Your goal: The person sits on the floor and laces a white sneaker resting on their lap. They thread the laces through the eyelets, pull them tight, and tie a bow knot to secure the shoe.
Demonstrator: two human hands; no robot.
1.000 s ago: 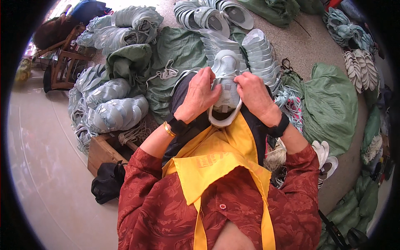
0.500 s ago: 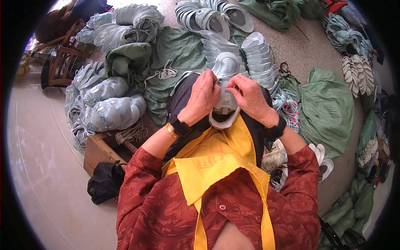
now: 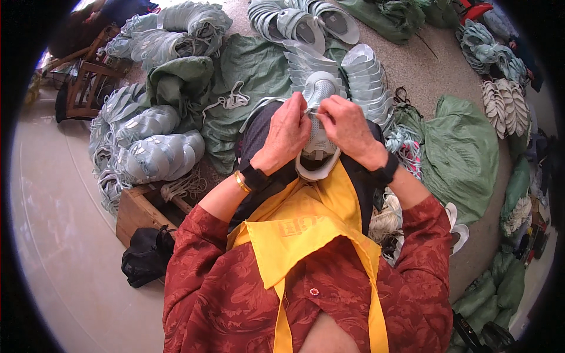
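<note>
A pale grey-white shoe upper (image 3: 321,87) rests on my lap between my knees, its round heel opening toward me. My left hand (image 3: 285,134) is over its left edge, fingers closed in a pinch on a white shoelace (image 3: 312,111). From the right side, my right hand (image 3: 351,132) also pinches the lace, thumb and forefinger almost meeting the left fingertips above the shoe's middle. A stretch of lace (image 3: 262,105) lies on my left knee beside the left hand. The fingertips partly cover the eyelet rows.
Nested stacks of pale shoe uppers (image 3: 163,157) lie at the left, with more stacked uppers (image 3: 366,79) ahead. Green sacks (image 3: 461,156) are spread at right and ahead. A wooden box (image 3: 138,215), a black bag (image 3: 147,254) and a wooden chair (image 3: 88,88) stand left.
My right hand has shifted slightly up and left, closer to the left fingertips. A short piece of lace now shows between the two hands. The shoe upper stays in place.
</note>
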